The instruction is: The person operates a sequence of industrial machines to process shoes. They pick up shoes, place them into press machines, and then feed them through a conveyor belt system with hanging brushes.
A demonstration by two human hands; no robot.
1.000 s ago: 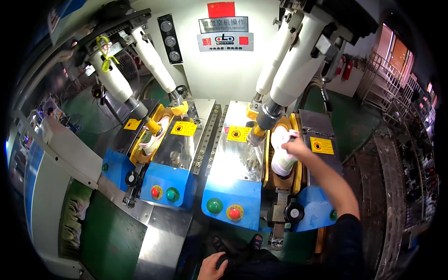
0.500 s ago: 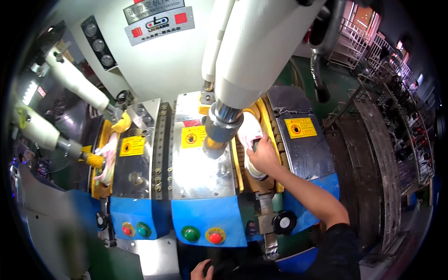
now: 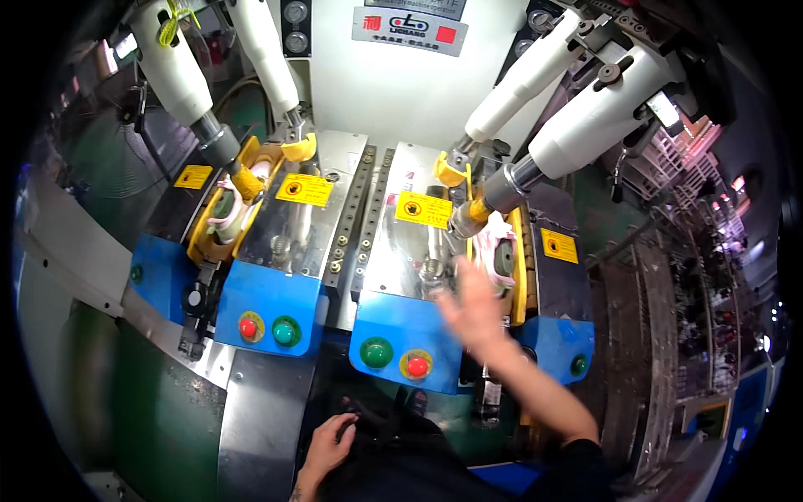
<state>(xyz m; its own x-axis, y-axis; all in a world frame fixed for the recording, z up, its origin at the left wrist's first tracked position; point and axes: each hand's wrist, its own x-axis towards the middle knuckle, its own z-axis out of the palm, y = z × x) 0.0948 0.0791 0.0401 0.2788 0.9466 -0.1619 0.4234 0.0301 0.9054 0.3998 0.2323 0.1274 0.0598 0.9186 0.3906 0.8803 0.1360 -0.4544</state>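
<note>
Nearest me, my left hand (image 3: 329, 445) sits low, fingers loosely curled; I cannot tell whether that grip holds anything. Beyond it, my right hand (image 3: 475, 314) is blurred, its grip wide and seemingly empty, just beside the pink-and-white shoe (image 3: 503, 258) in the right bay (image 3: 520, 280). I judge positioning this shoe the step in hand; the next move calls for fingers clear of the right press head (image 3: 503, 192). Farther off, a second shoe (image 3: 225, 205) lies by the left press head (image 3: 219, 145).

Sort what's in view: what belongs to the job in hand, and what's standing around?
Likely in the job:
right hand near a pink-and-white shoe
left-station shoe
white machine arm
red button, green button

Likely just around:
shelving rack
white metal railing
</note>
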